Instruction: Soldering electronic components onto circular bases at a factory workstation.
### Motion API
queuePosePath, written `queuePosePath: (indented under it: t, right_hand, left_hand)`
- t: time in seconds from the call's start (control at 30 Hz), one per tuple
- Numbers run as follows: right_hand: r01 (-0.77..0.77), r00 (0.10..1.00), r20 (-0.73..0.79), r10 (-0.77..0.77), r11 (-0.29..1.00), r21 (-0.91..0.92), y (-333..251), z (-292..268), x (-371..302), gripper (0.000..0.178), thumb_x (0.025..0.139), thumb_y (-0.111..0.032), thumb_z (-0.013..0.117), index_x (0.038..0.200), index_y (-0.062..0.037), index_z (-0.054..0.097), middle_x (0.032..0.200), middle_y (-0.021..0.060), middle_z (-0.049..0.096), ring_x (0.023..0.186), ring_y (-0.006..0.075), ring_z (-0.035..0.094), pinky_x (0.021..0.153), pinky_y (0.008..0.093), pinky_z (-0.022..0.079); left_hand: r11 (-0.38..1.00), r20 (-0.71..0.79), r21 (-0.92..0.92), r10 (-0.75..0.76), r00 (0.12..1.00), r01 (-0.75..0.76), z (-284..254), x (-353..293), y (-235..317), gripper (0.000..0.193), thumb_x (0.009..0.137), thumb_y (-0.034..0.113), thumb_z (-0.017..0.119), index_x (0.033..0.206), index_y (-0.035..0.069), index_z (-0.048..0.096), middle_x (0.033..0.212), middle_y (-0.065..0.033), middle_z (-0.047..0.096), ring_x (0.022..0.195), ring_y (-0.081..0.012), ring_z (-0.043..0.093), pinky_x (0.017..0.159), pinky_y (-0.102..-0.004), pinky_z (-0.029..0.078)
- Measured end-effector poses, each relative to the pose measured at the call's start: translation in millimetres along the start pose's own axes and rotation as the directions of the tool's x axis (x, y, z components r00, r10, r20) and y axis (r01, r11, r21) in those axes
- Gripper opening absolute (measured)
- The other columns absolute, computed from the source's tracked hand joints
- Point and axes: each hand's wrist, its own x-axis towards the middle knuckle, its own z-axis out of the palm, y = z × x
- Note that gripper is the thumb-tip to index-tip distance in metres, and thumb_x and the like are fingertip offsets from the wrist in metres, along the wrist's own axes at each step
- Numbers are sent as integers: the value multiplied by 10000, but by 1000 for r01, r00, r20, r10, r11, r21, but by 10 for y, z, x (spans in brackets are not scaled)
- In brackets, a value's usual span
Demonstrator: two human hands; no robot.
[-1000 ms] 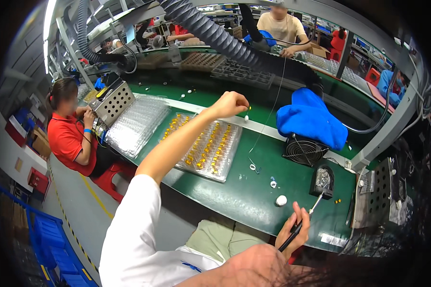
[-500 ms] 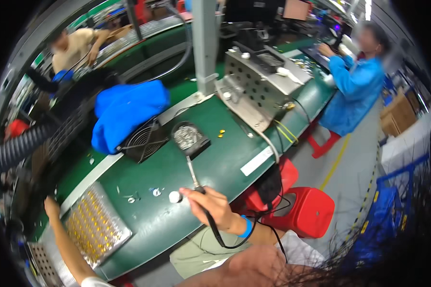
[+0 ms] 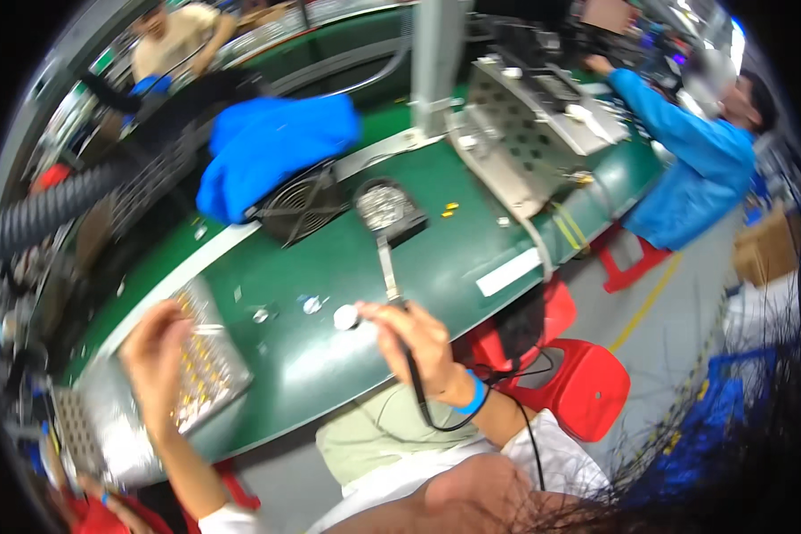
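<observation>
The left hand (image 3: 156,356) has drawn back from the far edge of the worktop (image 3: 454,258) to the left side of the clear blister tray (image 3: 233,377); the blue-clad co-worker's arm (image 3: 645,102) reaches farther out than before.

The person's bare left hand (image 3: 157,351) blurs before me; whether its fingers hold anything, I can't tell. It hides part of the flat clear-plastic tray (image 3: 232,345). A bright blue cloth (image 3: 280,147) covers the round black fan's (image 3: 301,205) top. A red-shirted co-worker (image 3: 98,516) is cut off below.
</observation>
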Motion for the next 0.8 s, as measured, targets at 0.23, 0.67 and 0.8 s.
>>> queuePosePath:
  t: [0.23, 0.67, 0.8]
  right_hand:
    - [-42, 999, -36, 39, 994, -97, 31, -44, 43, 281, 987, 70, 589, 1265, 31, 585, 1105, 183, 767, 844, 278, 725, 768, 360, 578]
    - [120, 971, 228, -73, 972, -200, -14, 99, 23, 332, 908, 101, 659, 1215, -23, 626, 1133, 141, 768, 863, 307, 695, 785, 391, 534]
    - [130, 969, 245, -40, 921, -367, -27, 58, 13, 302, 893, 82, 670, 1168, -32, 720, 1156, 96, 769, 852, 280, 649, 776, 382, 473]
  left_hand:
    - [993, 489, -85, 110, 865, -79, 1351, 19, 436, 175, 941, 38, 719, 1104, -20, 745, 1012, -161, 760, 915, -252, 744, 845, -343, 575]
    - [982, 358, -189, 96, 929, -29, 1470, -127, 90, 224, 921, -15, 722, 1144, -24, 713, 1110, -145, 697, 960, -223, 721, 852, -329, 598]
    - [946, 247, -89, 325, 913, -313, 1266, -249, 264, 241, 872, -54, 730, 1106, 3, 715, 1061, -139, 704, 997, -344, 691, 897, -420, 551]
